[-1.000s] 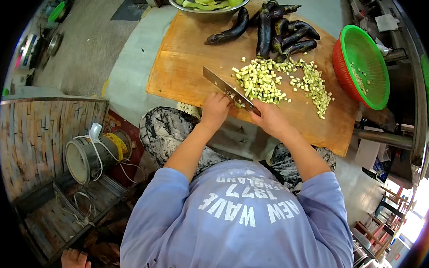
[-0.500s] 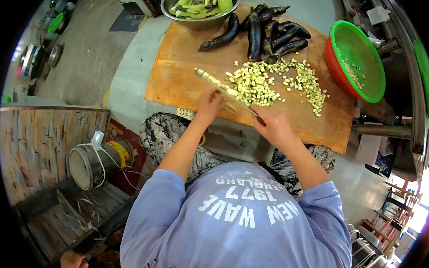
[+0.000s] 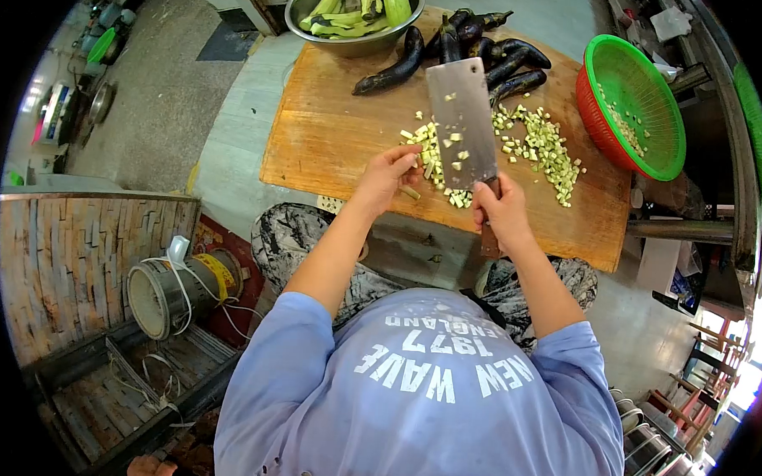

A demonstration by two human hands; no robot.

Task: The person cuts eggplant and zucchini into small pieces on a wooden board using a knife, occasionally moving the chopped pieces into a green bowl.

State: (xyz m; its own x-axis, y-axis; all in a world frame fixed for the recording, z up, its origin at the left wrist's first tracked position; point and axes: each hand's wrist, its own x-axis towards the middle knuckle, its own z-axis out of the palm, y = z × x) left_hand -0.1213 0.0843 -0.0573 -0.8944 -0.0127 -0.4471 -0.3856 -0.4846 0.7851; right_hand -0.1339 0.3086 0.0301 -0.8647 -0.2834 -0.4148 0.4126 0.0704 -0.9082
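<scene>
My right hand point(image 3: 503, 213) is closed round the wooden handle of a cleaver point(image 3: 465, 123). The broad blade lies flat to view over the diced pieces, with a few bits stuck on it. Left of the blade, my left hand point(image 3: 387, 178) has its fingers curled together by the dice; whether something small is between them is hidden. Pale green diced pieces point(image 3: 552, 152) are spread on the wooden board point(image 3: 318, 127). Several dark eggplants point(image 3: 395, 75) lie at the board's far side, partly behind the blade tip.
A metal bowl point(image 3: 354, 46) of peeled green vegetables stands at the board's far left. On the right is a green colander point(image 3: 662, 122) in a red basket, with some diced bits inside. Part of another person's hand point(image 3: 150, 469) shows at the bottom left.
The cleaver has turned from edge-on, with pieces along it, to flat-faced over the dice, its tip now toward the eggplants. My left hand has moved slightly right.
</scene>
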